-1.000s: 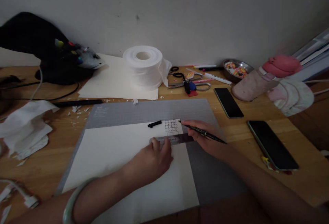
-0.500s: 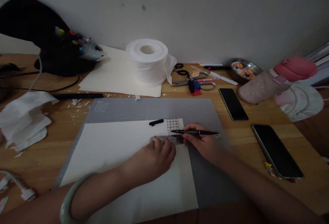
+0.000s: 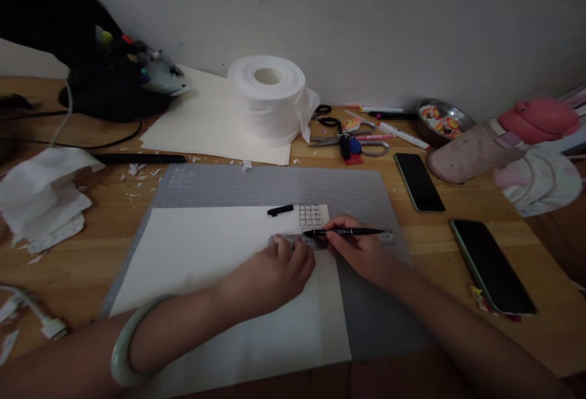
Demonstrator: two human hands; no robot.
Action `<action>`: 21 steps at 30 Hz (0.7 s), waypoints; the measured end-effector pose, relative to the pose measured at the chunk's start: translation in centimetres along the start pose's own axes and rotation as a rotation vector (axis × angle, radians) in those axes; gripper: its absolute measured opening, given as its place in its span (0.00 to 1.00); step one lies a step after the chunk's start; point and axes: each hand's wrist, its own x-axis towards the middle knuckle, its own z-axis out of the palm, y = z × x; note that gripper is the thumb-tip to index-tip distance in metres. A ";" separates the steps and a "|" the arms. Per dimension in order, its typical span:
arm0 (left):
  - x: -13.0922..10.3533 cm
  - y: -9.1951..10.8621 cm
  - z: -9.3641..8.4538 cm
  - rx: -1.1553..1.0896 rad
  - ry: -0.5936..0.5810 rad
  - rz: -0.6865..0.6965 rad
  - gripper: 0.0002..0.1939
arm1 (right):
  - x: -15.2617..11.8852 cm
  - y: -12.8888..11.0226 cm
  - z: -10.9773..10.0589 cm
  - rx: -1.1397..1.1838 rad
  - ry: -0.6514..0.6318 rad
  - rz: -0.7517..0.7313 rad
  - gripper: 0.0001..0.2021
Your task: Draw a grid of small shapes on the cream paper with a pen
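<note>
A black pen (image 3: 343,232) lies nearly level in my right hand (image 3: 359,251), pinched by the fingers, its tip pointing left just under a small drawn grid (image 3: 310,215) of rounded cells. My left hand (image 3: 286,271) has its fingers curled down on a short clear ruler (image 3: 317,244), pressing it to the white paper (image 3: 206,252). The pen's tip is at the ruler's upper edge. A black pen cap (image 3: 280,210) rests on the paper left of the grid. The ruler is partly hidden by my fingers.
Under the paper is a grey mat (image 3: 229,185). Behind it stand a tissue roll (image 3: 268,112) and scissors (image 3: 378,146) among markers. To the right are two phones (image 3: 419,182), a pink-lidded bottle (image 3: 476,152) and a metal bowl (image 3: 467,119). Crumpled tissue (image 3: 46,191) lies left.
The view has shifted slightly. The pen is tilted a little differently and its tip has moved slightly left against the ruler. My left hand stays on the ruler.
</note>
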 end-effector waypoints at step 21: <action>0.1 0.0 -0.4 0.042 -0.046 0.043 0.18 | -0.1 -0.5 -0.1 -0.050 0.044 -0.021 0.06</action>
